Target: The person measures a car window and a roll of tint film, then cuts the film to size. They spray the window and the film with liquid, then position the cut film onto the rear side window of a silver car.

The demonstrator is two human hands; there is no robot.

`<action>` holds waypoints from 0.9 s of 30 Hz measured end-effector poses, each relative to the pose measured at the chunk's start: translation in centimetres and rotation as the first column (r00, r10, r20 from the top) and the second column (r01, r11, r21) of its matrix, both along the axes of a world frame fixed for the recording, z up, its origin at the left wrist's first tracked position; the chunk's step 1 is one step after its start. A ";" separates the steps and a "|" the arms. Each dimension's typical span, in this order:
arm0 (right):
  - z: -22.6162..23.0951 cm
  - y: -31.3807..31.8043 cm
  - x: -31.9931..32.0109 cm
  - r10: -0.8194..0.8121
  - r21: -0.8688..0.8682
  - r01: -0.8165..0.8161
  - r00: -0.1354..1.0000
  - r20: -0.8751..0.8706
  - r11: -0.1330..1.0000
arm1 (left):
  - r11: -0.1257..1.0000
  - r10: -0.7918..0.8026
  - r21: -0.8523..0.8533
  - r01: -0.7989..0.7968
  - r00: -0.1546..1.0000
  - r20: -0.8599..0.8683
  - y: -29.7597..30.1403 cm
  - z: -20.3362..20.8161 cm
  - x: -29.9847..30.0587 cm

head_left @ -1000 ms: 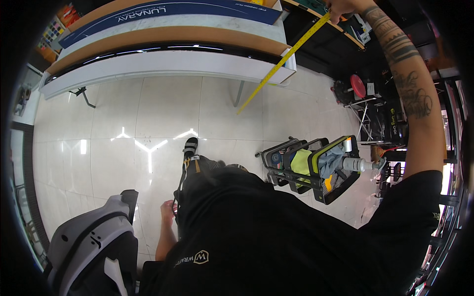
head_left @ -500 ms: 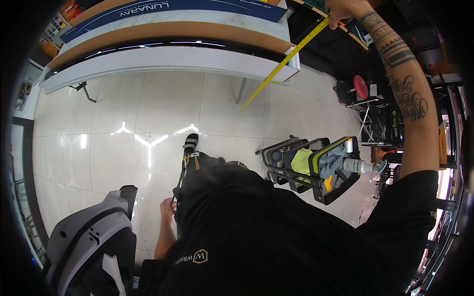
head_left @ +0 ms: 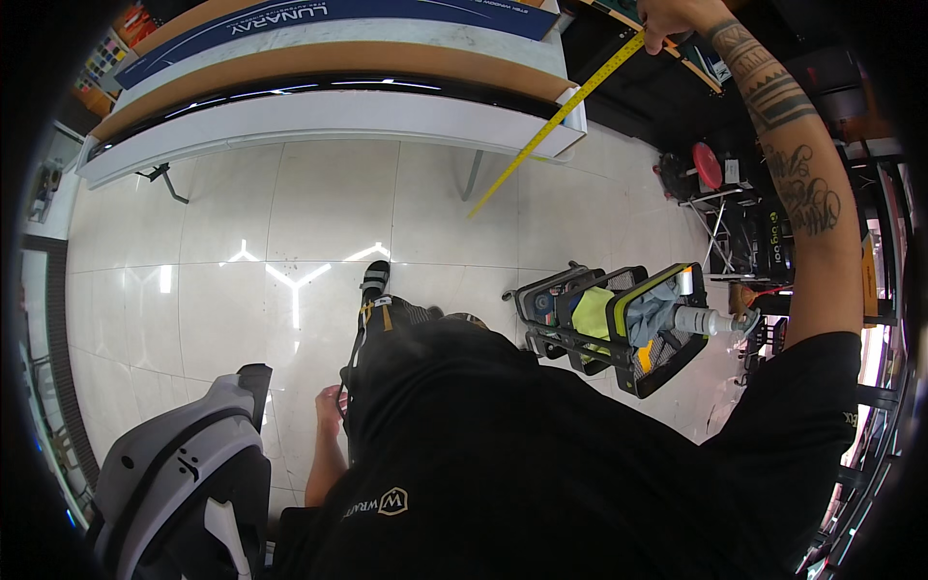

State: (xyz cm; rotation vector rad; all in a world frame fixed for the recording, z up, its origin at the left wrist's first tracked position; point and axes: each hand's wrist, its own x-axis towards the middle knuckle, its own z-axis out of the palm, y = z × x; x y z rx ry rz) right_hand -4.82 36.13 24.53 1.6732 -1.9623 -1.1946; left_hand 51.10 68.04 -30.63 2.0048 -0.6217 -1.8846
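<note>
Right of the white box (head_left: 338, 116), the right hand (head_left: 669, 19) pinches an extended yellow tape (head_left: 561, 121) that likely needs steadying. I can't tell if the left hand (head_left: 330, 411) grips.

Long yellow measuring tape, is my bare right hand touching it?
Touching. The head view shows the bare right hand pinching the long yellow measuring tape at its upper visible end.

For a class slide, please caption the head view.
Right hand holding a yellow measuring tape near a long white box.
</note>
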 end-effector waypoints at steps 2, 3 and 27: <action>0.6 0.4 0.3 -0.023 0.011 0.023 1.000 -0.011 1.000 | 1.000 0.006 0.019 -0.006 1.000 -0.023 -0.3 -0.5 -0.1; 0.5 0.4 0.4 -0.024 0.012 0.024 1.000 -0.010 1.000 | 0.999 0.016 0.030 -0.015 0.999 -0.028 -0.4 -0.5 -0.2; -0.3 0.1 0.3 0.056 0.034 -0.056 0.998 0.005 0.998 | 0.992 -0.092 -0.083 0.096 0.995 0.047 -0.2 0.8 0.5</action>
